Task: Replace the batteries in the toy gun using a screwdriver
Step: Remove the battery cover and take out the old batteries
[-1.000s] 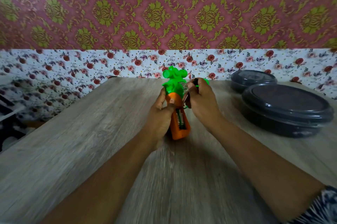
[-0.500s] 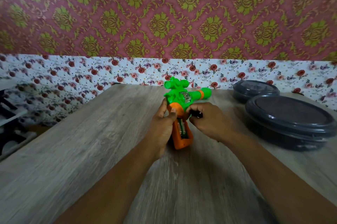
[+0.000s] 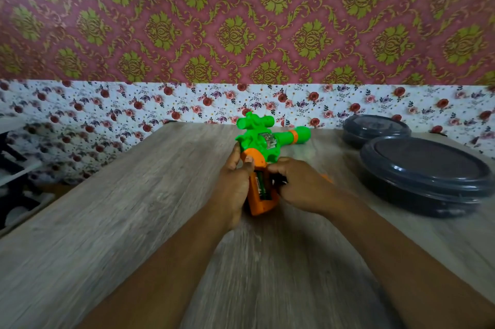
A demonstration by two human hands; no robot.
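While bare wood of the table (image 3: 107, 221) spreads wide on the near left, both forearms reach to its middle. Left hand (image 3: 233, 189) grips the toy gun (image 3: 263, 151) by its orange handle; right hand (image 3: 300, 184) pinches something dark beside the open battery slot. Beyond right, two dark lidded containers (image 3: 426, 176) crowd the edge.

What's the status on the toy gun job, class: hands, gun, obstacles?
Left hand grips toy gun handle. Right hand holds a small dark item beside the open battery bay. Grey containers right, clear of work.
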